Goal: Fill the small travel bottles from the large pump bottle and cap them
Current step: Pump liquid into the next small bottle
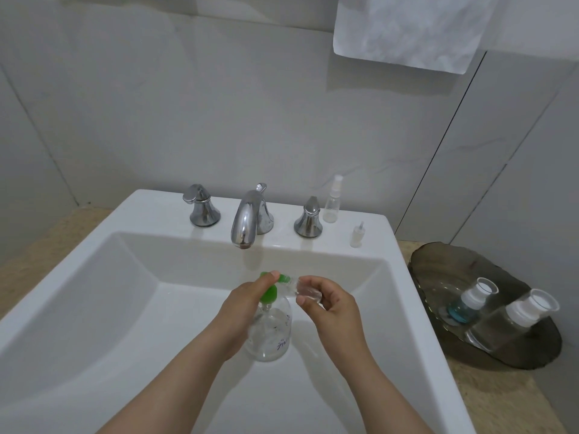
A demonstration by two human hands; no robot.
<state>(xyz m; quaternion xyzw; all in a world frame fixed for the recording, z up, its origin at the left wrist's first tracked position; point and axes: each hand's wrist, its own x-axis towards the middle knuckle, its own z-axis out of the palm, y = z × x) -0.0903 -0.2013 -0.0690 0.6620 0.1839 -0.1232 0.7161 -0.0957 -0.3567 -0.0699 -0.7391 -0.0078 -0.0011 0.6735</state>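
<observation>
A clear pump bottle [272, 335] with a green pump head [269, 291] stands in the white sink basin [131, 296]. My left hand [242, 311] wraps the bottle's neck, its fingers lying over the pump head. My right hand [329, 303] grips a small clear travel bottle [308, 289], tilted with its mouth at the green spout. A clear spray bottle [332, 200] stands capped on the sink's back ledge. Beside it sits a loose small spray cap [356, 234].
A chrome faucet [247, 219] with two handles rises behind the basin. On the right counter, a dark glass tray [438, 264] holds a blue-liquid bottle [466, 300] and a clear bottle [513, 317], both with white flip caps. A white towel [407, 29] hangs above.
</observation>
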